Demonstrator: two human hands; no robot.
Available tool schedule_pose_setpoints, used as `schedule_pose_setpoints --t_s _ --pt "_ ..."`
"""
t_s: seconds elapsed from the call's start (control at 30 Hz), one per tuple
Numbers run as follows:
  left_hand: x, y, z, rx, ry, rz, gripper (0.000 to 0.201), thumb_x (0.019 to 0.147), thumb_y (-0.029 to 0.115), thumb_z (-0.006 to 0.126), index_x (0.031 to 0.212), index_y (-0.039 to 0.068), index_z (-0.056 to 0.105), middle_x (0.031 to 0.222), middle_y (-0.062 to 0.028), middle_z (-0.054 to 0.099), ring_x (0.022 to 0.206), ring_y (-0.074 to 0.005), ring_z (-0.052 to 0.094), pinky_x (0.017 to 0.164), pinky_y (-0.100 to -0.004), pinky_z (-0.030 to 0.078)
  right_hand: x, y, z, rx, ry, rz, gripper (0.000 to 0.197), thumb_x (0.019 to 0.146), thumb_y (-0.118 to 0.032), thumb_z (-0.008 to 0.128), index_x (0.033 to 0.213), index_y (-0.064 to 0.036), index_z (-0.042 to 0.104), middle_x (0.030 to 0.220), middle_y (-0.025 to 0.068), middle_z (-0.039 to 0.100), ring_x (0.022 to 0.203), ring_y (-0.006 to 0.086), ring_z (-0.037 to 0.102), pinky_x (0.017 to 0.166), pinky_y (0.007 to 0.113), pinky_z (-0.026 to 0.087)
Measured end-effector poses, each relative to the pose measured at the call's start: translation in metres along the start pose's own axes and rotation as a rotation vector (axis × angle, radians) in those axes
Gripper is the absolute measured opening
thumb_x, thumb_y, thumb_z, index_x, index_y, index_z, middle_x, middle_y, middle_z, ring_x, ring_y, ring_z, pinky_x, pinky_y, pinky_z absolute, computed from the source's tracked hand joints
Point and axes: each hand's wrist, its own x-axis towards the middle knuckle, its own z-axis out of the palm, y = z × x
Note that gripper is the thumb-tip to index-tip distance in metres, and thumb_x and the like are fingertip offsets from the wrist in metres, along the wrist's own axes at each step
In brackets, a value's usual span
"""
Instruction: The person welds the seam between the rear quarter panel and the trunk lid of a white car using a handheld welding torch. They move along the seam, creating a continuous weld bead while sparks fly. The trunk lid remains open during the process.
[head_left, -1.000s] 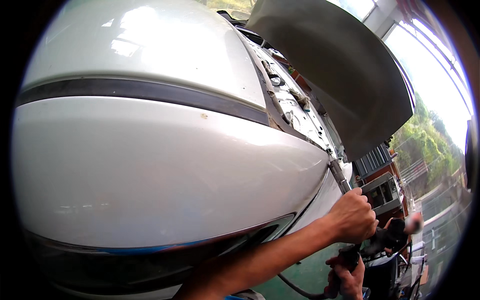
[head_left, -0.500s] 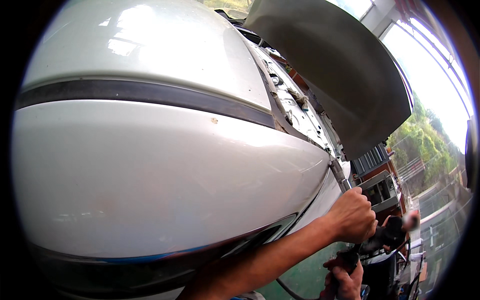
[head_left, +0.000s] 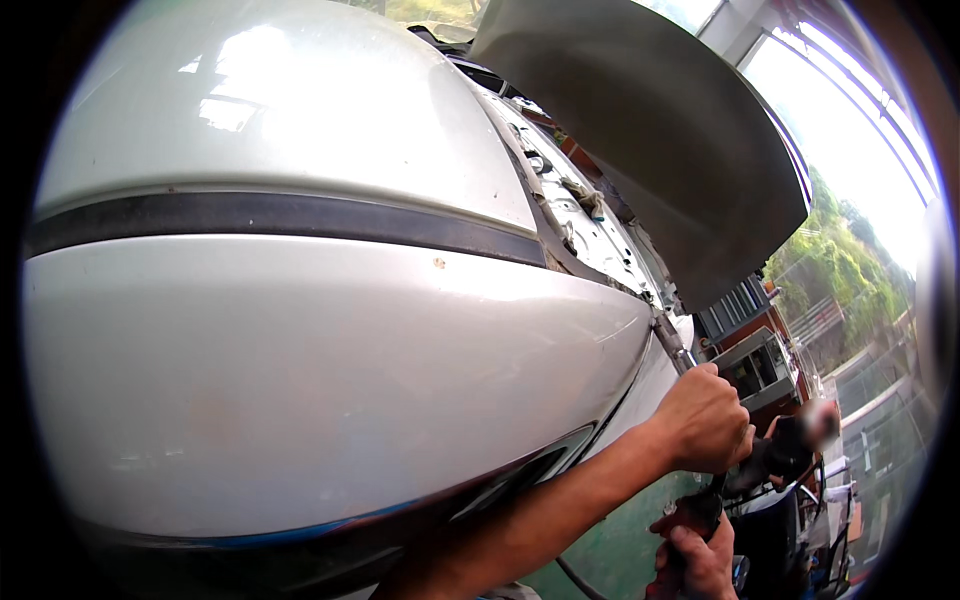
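Note:
A white car body [head_left: 300,380] fills most of the view, with a black strip [head_left: 290,222] running along its roof edge. My left hand [head_left: 703,420] is closed in a fist round a long tool whose metal front end [head_left: 674,344] points at the pillar's lower corner by the body seam. Below it, my right hand [head_left: 706,562] is closed on a dark handle [head_left: 692,510], seemingly the rear of the same tool; my left fist hides the join. A dark hose [head_left: 580,580] shows near the lower edge.
A raised dark panel [head_left: 650,130] stands over the car's opened, bare metal section [head_left: 575,215]. Beyond are a grey cabinet [head_left: 755,370], a person [head_left: 780,450] in dark clothes and cluttered equipment. Green floor [head_left: 620,540] shows below my arm.
The view has shifted slightly, so the car sits a little lower and its raised panel further left. Both hands keep their hold on the tool, whose tip stays at the seam.

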Motion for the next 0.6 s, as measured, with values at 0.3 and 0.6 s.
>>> schedule_pose_setpoints --t_s 0.3,0.6 --pt "-0.001 0.000 -0.002 -0.005 0.015 0.012 0.036 0.082 0.028 0.062 0.050 0.010 0.063 0.054 -0.0116 0.062 0.055 -0.0306 0.062 0.065 -0.0414 0.044 -0.007 -0.014 0.007 -0.046 -0.005 0.062 0.026 0.095 -0.022 0.066 0.111 -0.0010 0.062 0.072 0.0064 0.062 0.041 0.0137 0.052 0.037 0.028 0.045" --pt "0.000 0.000 -0.004 -0.010 0.023 0.013 0.037 0.083 0.028 0.061 0.050 0.011 0.062 0.052 -0.0115 0.060 0.055 -0.0313 0.062 0.064 -0.0422 0.045 -0.009 -0.023 0.006 -0.036 -0.042 0.098 0.034 0.091 -0.015 0.066 0.118 -0.0043 0.048 0.091 0.0142 0.066 0.060 0.0191 0.065 0.046 0.033 0.054"
